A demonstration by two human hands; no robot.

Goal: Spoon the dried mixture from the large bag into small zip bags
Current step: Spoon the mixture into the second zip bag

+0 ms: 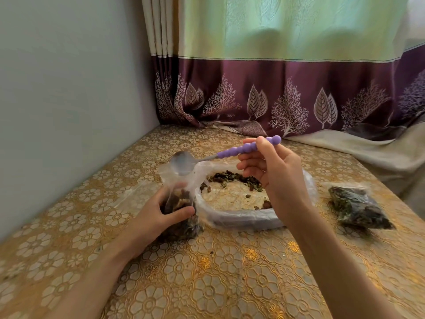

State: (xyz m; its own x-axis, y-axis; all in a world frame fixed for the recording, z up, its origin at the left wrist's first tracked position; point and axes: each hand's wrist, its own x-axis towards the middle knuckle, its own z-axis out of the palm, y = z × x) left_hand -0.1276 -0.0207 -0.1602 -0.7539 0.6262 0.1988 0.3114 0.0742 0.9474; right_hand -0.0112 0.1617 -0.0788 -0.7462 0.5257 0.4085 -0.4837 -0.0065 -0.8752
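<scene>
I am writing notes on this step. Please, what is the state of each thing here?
left hand: grips the small zip bag
small zip bag: upright, mouth open, partly filled
right hand: holds the spoon handle
spoon: bowl empty, over the open bag
large bag: rolled open, nearly empty
filled bag: lying flat at right

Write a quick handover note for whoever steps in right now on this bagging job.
Left hand grips the small bag, upright, partly filled.
Right hand holds the spoon; its bowl looks empty, above the small bag's mouth.
Large bag lies open in the middle, little mixture left.
Done: one filled bag lies at right.
Left: scoop the rest, seal this bag. A flat clear bag lies at left.
</scene>
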